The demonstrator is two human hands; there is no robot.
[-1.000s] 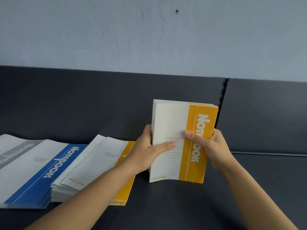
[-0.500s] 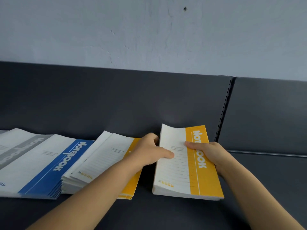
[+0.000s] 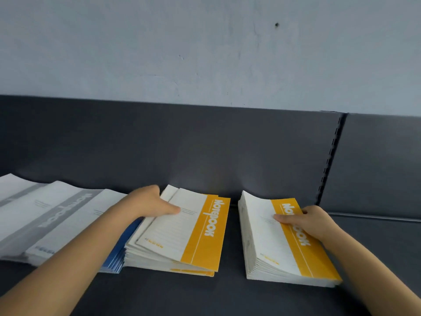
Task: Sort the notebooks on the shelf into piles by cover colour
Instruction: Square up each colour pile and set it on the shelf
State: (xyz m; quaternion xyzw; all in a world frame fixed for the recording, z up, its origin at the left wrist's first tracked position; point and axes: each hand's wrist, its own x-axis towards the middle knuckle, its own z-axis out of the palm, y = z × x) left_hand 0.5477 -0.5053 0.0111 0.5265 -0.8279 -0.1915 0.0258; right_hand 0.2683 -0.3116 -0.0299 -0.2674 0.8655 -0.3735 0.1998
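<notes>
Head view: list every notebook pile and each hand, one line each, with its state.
Grey notebook pile: flat, fanned, far left.
Blue notebook pile: flat, mostly covered by an arm.
Left yellow notebook pile: flat, untidy, overlapping the blue pile.
Right yellow notebook pile: flat, standing apart.
Left hand: resting on the left yellow pile.
Right hand: gripping the right yellow pile.

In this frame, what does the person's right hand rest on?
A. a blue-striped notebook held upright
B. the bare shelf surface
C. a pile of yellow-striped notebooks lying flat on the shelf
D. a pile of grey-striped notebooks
C: the right hand lies on top of the right yellow pile, which sits flat on the shelf, apart from the left yellow pile under the left hand.
</notes>
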